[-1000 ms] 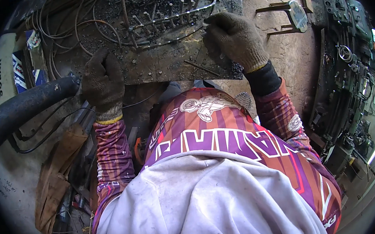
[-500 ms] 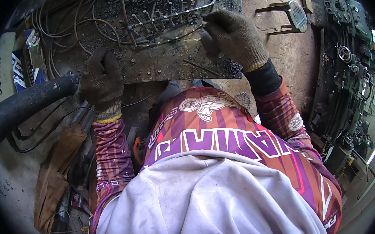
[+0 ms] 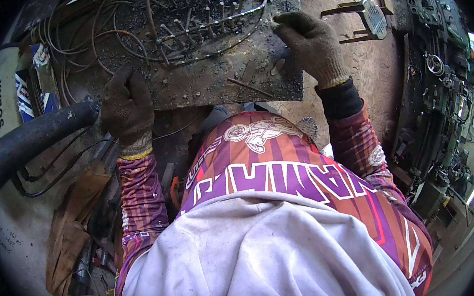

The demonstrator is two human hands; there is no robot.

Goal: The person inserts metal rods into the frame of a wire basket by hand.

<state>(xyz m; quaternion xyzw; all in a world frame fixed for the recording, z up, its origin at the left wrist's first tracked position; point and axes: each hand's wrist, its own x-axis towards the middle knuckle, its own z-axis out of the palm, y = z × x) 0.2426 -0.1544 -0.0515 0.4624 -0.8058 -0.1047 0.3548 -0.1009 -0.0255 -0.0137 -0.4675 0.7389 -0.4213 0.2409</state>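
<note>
My left hand [image 3: 128,103], in a dark, dirty knit glove, is at the table's left front corner, its fingers curled in with the thumb along them. Whatever it may hold is hidden. Over the right edge of the steel tabletop [image 3: 210,86] is my right hand [image 3: 315,50], gloved alike, thumb and fingers bent and slightly apart, nothing seen in them. Between the hands, farther back, lies a frame of bent metal rods [image 3: 213,22] with several short upright pegs. A thin loose rod [image 3: 250,87] lies near the front edge.
Dark grit and small bits litter the tabletop. Cables [image 3: 97,36] loop at the back left. A thick black hose [image 3: 38,133] bends in beside my left hand. To the right are a small metal stool [image 3: 374,19] and a large green machine [image 3: 435,49].
My right hand has moved right and slightly away from me. The dark pile of grit at the table's right front corner is gone. My left hand has hardly moved.
</note>
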